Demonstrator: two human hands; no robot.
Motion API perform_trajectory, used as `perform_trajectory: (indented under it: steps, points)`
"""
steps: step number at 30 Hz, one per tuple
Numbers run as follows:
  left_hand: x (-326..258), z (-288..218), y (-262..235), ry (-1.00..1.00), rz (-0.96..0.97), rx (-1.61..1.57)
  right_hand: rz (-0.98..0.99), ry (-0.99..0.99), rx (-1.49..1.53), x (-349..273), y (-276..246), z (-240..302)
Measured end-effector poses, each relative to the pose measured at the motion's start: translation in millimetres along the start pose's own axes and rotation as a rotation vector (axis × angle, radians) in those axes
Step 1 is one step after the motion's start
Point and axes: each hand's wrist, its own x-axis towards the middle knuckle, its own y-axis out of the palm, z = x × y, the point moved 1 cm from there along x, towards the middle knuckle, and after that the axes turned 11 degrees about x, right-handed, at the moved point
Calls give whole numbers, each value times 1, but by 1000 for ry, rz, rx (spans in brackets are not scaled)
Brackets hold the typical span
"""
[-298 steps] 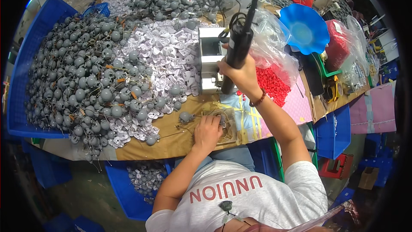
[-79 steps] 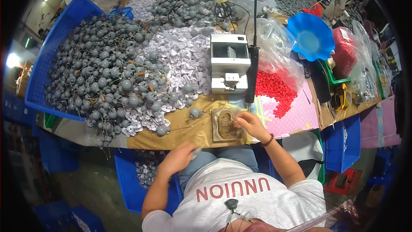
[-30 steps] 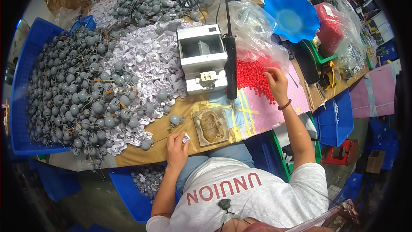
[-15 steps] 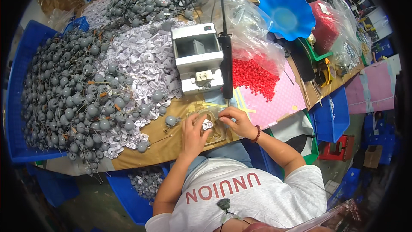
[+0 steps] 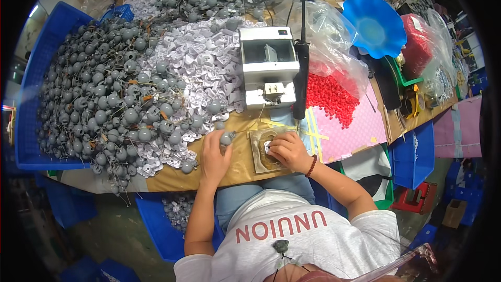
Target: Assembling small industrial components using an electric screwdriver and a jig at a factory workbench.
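My left hand [image 5: 215,157] is closed on a small grey ball-shaped part [image 5: 227,138], holding it between thumb and fingers just above the brown tabletop [image 5: 237,164]. To its right lies a flat, squarish fixture block [image 5: 259,166] with a rounded recess. Over that block my right hand [image 5: 290,151] pinches a small white plastic piece [image 5: 267,147], mostly covered by the fingers. Whether the white piece rests in the recess cannot be told.
A silver-white bench machine [image 5: 269,68] stands beyond the block, a black rod-like tool [image 5: 301,81] beside it. Grey ball parts [image 5: 99,94] fill a blue bin [image 5: 31,120] on the left, next to heaped white pieces [image 5: 203,68]. Red parts [image 5: 334,99] lie right, near a blue wavy bowl [image 5: 374,25].
The grey part that lay left of my left hand is now in that hand, which has moved left off the fixture. My right hand has moved over the block. The whole view has shifted.
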Motion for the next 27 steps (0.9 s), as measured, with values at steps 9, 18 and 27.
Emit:
perform_trajectory:
  steps: [9, 18, 27]
  points:
    - [-9, -56, -61, -91, -4, -844, 47, 76, -44, -12, 1, 4]
    - [-20, -102, -57, -37, 207, -1223, -12, 284, 796, 37, -47, 42]
    - [-19, -70, -19, 178, 130, -656, 429, 900, 1276, 24, -49, 32]
